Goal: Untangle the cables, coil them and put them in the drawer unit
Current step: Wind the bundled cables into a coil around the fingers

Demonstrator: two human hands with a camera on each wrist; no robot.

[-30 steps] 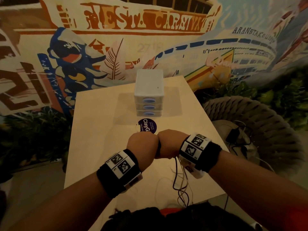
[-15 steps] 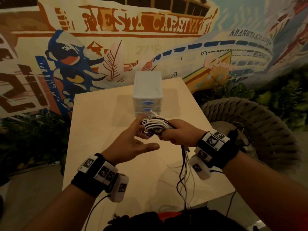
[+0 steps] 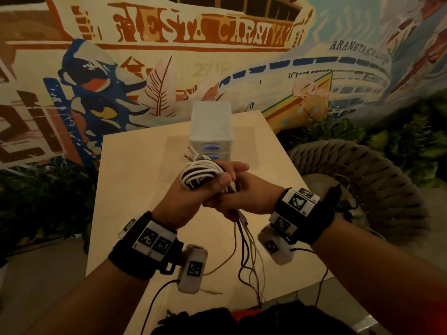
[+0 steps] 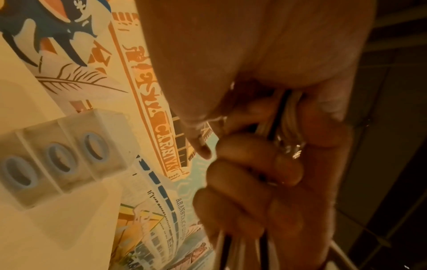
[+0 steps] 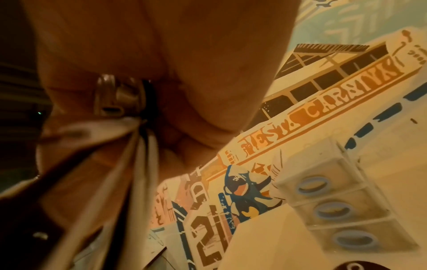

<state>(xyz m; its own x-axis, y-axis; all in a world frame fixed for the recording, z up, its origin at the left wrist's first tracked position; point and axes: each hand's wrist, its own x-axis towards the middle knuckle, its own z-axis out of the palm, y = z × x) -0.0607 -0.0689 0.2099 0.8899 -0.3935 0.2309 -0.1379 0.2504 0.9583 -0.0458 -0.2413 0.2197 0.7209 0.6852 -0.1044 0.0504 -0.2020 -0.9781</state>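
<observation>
Coiling is under way but far from finished: a bundle of black and white cables (image 3: 202, 174) is wound around the left hand (image 3: 193, 192), held up over the bench (image 3: 135, 189) just in front of the drawer unit (image 3: 210, 131), while several loose strands (image 3: 246, 250) hang from both hands down to the bench's near edge. I judge these cables have not been separated; black and white ones run through the same coil. All three drawers look closed, with nothing stowed as far as can be seen. What remains is winding in the hanging tails, opening a drawer and placing the coil inside.

Each forearm reaches forward from the body and the hands meet above the middle of the bench. On the left hand the grip is clamped on the cables, its fingers (image 4: 254, 160) curled over strands that pass through the palm. Just beside and touching it, the right hand (image 3: 242, 197) holds the trailing strands in a closed grip; the right wrist view shows cords fanning out from its palm (image 5: 129, 138), with a flat connector (image 5: 110, 98) pressed there.
</observation>
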